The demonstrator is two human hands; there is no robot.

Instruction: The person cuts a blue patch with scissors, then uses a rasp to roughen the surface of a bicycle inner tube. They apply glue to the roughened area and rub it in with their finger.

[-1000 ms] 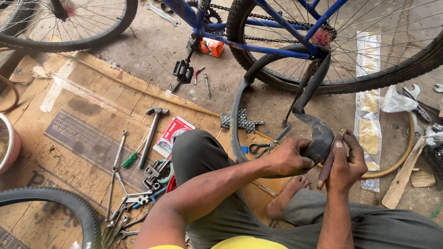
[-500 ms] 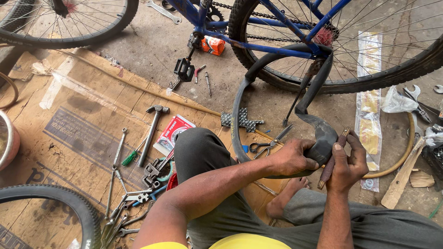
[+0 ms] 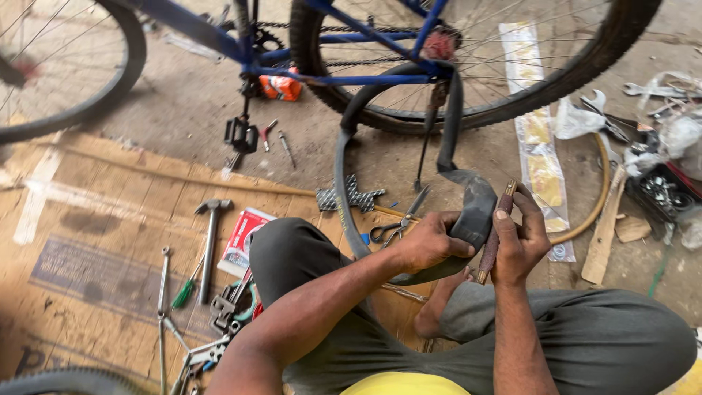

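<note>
A black rubber inner tube (image 3: 468, 212) is bent over the knees of a person sitting on the ground, looping away toward the blue bicycle (image 3: 351, 51) standing at the far side. The left hand (image 3: 431, 241) curls its fingers closed around the fold of the tube, and the right hand (image 3: 521, 241) grips a slim brown file-like tool (image 3: 496, 234) upright against the rubber. Scissors (image 3: 398, 223) lie just beyond the hands, while a hammer (image 3: 210, 245) and wrenches (image 3: 164, 307) rest on flattened cardboard (image 3: 88, 241) to the left.
</note>
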